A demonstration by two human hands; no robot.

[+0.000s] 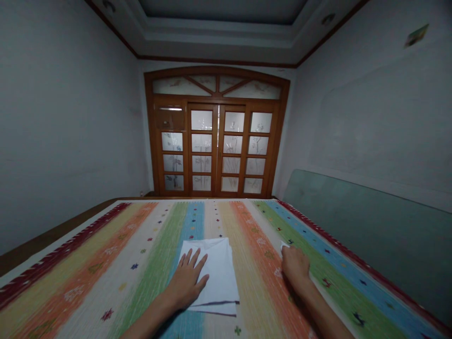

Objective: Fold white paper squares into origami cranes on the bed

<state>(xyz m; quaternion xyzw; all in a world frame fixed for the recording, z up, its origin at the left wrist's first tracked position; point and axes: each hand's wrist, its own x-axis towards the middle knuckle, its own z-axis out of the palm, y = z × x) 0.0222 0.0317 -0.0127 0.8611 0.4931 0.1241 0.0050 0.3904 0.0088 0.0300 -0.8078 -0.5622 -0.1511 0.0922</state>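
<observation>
A folded white cloth (216,273) with dark lines near its lower edge lies on a striped woven bedspread (106,282). My left hand (187,282) rests flat on the cloth's left part, with its fingers spread. To the right, my right hand (295,266) sits on the orange and green stripes, apart from the cloth. A small white piece (284,245) pokes out from under its fingertips, and most of that piece is hidden. What it is cannot be told from this view.
A pale green panel (367,235) leans along the right wall beside the bedspread. A brown wooden edge (52,235) runs along the left side. Wood-framed glass doors (216,141) close the far end of the room.
</observation>
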